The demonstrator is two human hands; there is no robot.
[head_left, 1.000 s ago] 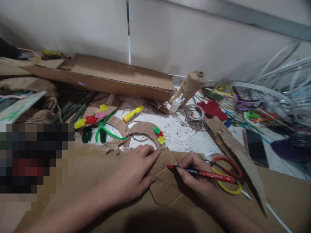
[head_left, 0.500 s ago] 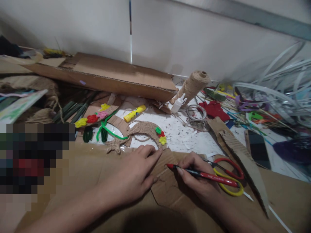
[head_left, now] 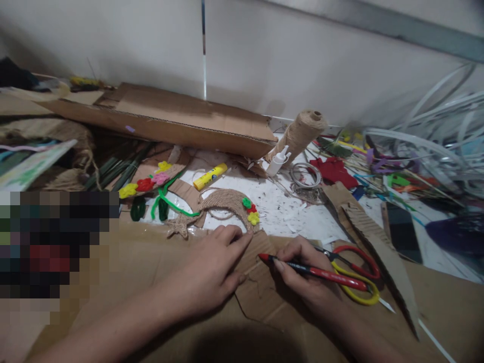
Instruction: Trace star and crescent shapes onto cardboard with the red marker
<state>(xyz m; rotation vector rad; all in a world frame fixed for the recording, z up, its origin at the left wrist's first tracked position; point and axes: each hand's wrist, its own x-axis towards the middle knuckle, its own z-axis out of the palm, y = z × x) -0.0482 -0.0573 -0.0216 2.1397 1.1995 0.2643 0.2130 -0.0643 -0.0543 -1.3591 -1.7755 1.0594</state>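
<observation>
My left hand (head_left: 209, 272) lies flat on a large brown cardboard sheet (head_left: 124, 262), holding nothing, its fingertips just below a jute-twine crescent (head_left: 227, 202). That crescent carries small green, red and yellow felt flowers at its right end. A twine star (head_left: 180, 226) lies at its left end, with a green pipe cleaner (head_left: 172, 206) running beside it. My right hand (head_left: 306, 275) grips a red and black marker pen (head_left: 313, 271), its tip at the cardboard near my left fingers. Just right of that hand rest scissors with red and yellow handles (head_left: 355, 275).
A jute twine spool (head_left: 300, 136), white glue bottle (head_left: 278, 162) and yellow glue stick (head_left: 209, 176) stand beyond the crescent. A folded cardboard piece (head_left: 162, 121) lies against the white wall (head_left: 302, 60). Coiled white plastic strips (head_left: 423, 133) and craft scraps crowd the right.
The view has shifted slightly. Both hands stay in nearly the same place on the cardboard, and the marker tip has moved only a little.
</observation>
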